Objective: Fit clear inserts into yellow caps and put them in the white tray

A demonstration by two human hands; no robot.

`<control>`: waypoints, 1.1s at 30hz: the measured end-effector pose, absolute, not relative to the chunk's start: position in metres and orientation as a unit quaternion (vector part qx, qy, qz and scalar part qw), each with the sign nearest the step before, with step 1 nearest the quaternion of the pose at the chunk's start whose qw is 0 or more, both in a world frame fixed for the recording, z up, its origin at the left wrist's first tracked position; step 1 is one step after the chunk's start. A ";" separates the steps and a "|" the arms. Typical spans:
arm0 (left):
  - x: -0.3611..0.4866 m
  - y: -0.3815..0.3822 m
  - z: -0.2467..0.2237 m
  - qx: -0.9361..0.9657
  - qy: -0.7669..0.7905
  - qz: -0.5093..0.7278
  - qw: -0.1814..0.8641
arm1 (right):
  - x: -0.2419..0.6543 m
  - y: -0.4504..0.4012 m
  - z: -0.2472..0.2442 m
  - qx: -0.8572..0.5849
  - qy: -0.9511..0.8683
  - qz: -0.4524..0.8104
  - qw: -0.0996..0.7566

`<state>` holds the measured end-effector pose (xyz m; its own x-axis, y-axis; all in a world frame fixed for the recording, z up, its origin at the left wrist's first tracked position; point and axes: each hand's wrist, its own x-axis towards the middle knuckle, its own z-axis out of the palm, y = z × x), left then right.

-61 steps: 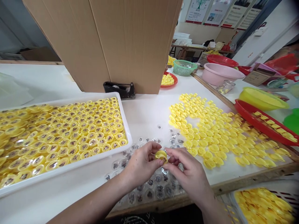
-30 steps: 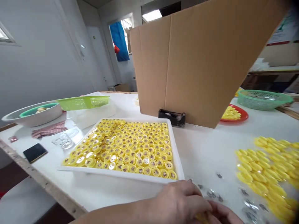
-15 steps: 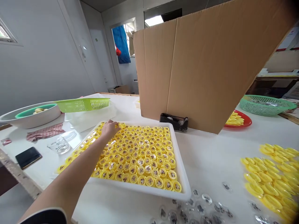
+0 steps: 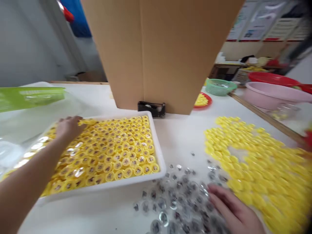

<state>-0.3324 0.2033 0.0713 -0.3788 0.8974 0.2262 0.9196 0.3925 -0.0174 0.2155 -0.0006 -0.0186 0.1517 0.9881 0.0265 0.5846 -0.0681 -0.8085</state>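
My left hand (image 4: 69, 127) reaches over the far left part of a white tray (image 4: 159, 159). Its fingers are closed at a yellow round piece (image 4: 88, 121) that looks slightly raised above the rest. Rows of yellow round pieces with small printed pictures (image 4: 125, 162) fill the tray. At the lower right, my right hand (image 4: 235, 209) has thumb and forefinger pinched at the edge of a pile of clear discs with dark prints (image 4: 185, 195). A glinting clear disc (image 4: 204, 191) is at those fingertips, partly blurred.
Many plain yellow pieces (image 4: 253, 172) spread across the right of the table. Behind the tray stand a black tape dispenser (image 4: 151, 109) and a tall cardboard sheet (image 4: 168, 55). A green basket (image 4: 31, 97) sits at the left; a pink basin (image 4: 275, 94) lies beyond a wooden edge.
The view has turned right and down. My right hand has come into view at the clear discs. My left hand stays over the tray's far left area.
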 end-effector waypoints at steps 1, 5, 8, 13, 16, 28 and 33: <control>-0.322 0.203 0.078 -0.555 -0.822 -0.067 0.111 | 0.212 0.008 -0.013 -0.664 -0.633 0.224 0.330; -0.248 0.187 0.107 -0.654 -0.714 -0.194 0.157 | 0.196 0.056 0.000 -0.639 -0.742 0.094 0.181; -0.176 0.160 0.120 -0.759 -0.582 -0.269 0.115 | 0.185 0.080 -0.001 -0.627 -0.764 0.096 0.119; -0.073 0.136 0.111 -0.881 -0.398 -0.256 -0.022 | 0.181 0.079 0.000 -0.621 -0.775 0.100 0.059; -0.018 0.144 0.091 -0.902 -0.373 -0.184 -0.113 | 0.185 0.068 0.004 -0.619 -0.778 0.101 0.044; 0.159 0.199 0.009 -0.901 -0.399 -0.062 -0.157 | 0.197 0.035 -0.005 -0.638 -0.746 0.128 0.143; 0.163 0.203 0.000 -0.904 -0.398 -0.053 -0.145 | 0.203 0.032 -0.010 -0.636 -0.712 0.173 0.240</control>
